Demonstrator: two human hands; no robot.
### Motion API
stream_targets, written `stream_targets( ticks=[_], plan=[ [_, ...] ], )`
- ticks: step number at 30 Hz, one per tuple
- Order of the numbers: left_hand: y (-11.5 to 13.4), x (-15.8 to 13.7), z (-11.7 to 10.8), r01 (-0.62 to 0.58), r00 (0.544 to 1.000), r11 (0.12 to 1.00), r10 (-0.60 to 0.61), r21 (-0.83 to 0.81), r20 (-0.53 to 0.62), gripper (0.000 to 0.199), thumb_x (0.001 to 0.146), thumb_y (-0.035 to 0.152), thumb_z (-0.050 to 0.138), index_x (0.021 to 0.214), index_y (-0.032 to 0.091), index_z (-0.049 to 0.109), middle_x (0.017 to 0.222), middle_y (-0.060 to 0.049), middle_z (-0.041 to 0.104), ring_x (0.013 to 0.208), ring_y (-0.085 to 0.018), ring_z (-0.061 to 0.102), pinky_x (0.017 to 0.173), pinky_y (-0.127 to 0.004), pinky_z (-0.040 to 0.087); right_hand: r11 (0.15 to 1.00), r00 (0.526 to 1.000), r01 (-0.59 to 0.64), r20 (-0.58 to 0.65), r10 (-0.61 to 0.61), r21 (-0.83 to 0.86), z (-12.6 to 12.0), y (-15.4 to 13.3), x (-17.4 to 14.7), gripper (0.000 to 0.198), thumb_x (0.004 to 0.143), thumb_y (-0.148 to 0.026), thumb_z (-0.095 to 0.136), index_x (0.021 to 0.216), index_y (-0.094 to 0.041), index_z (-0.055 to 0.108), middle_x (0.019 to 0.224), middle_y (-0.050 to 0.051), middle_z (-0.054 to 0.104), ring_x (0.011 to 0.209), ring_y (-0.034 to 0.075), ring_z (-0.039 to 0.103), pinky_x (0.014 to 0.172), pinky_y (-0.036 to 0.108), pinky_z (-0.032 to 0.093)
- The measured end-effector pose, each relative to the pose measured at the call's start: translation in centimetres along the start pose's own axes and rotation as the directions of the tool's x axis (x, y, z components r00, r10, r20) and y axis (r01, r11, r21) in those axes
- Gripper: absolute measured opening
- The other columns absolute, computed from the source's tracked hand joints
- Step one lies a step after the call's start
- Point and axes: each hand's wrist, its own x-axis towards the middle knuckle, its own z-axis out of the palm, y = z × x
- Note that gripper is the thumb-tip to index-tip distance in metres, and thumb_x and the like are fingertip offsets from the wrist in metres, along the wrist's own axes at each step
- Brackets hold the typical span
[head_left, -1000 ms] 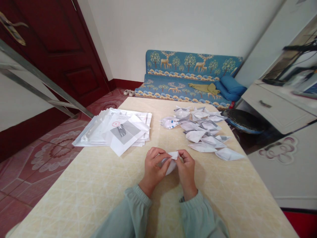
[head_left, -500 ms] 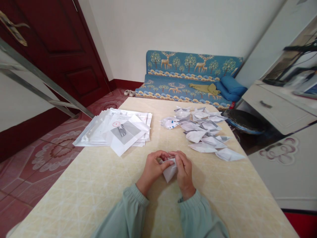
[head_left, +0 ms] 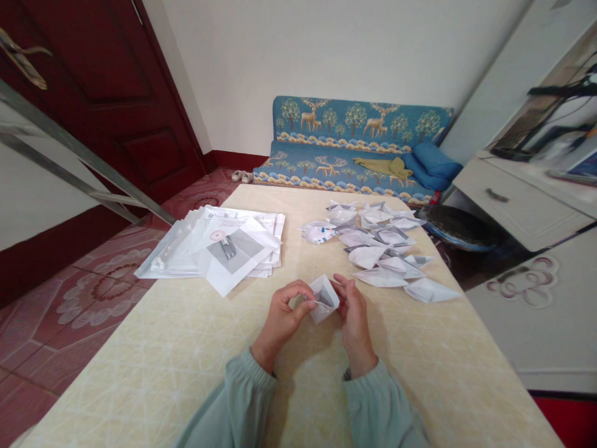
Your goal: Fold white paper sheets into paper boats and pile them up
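Note:
A small folded paper (head_left: pixel 323 310) is opened into a pocket shape, white outside with grey inside. My left hand (head_left: pixel 288 314) pinches its left edge between thumb and fingers. Beside its right edge is my right hand (head_left: pixel 353 317), fingers apart and slightly curled; whether a fingertip touches the paper I cannot tell. To the right lie several folded paper boats (head_left: pixel 392 270) in rough rows. A square sheet (head_left: pixel 228 283) with a grey printed picture rests on the paper stack at the left.
The stack of papers (head_left: pixel 180 255) lies on the table (head_left: pixel 186 373), partly in a clear sleeve. Beyond the table stands a blue sofa (head_left: pixel 336 146) with a deer pattern. A white cabinet (head_left: pixel 517 330) and a round black stool (head_left: pixel 459 227) are at the right.
The folded paper has been opened from a flat, pointed shape into a pocket. My right hand has loosened and moved off to the right, while my left keeps its pinch.

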Motion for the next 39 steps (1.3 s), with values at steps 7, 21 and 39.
stream_targets(
  ticks=[7, 21, 39],
  plan=[
    [-0.3, 0.1, 0.2, -0.014, 0.998, 0.995, 0.02, 0.101, -0.064, 0.008, 0.077, 0.021, 0.066, 0.073, 0.016, 0.063, 0.098, -0.007, 0.06, 0.096, -0.019, 0.057, 0.089, -0.031, 0.041, 0.992, 0.99, 0.115, 0.087, -0.109, -0.059, 0.2, -0.7, -0.2, 0.024, 0.073, -0.034, 0.07, 0.091, -0.019, 0.072, 0.088, 0.004, 0.073, 0.081, 0.02, 0.064, 0.074, 0.03, 0.047],
    [-1.0, -0.3, 0.5, 0.116, 0.921, 0.98, -0.046, 0.159, -0.387, 0.012, 0.078, 0.025, 0.063, 0.072, 0.015, 0.062, 0.071, -0.001, 0.06, 0.067, -0.013, 0.055, 0.063, -0.023, 0.043, 0.925, 0.91, 0.336, 0.315, -0.27, -0.176, 1.3, -0.2, -1.2, 0.043, 0.067, -0.025, 0.076, 0.107, -0.022, 0.059, 0.11, 0.008, 0.065, 0.093, 0.022, 0.063, 0.074, 0.03, 0.05],
    [-1.6, -0.1, 0.2, 0.241, 0.846, 0.947, -0.311, -0.211, -0.433, 0.022, 0.064, 0.031, 0.076, 0.073, 0.013, 0.065, 0.063, 0.002, 0.061, 0.053, -0.008, 0.05, 0.05, -0.019, 0.039, 0.934, 0.911, 0.311, 0.334, -0.24, -0.176, 1.2, -0.8, -1.0, 0.013, 0.075, -0.027, 0.066, 0.086, -0.019, 0.069, 0.095, 0.005, 0.067, 0.083, 0.018, 0.062, 0.072, 0.029, 0.048]
  ],
)
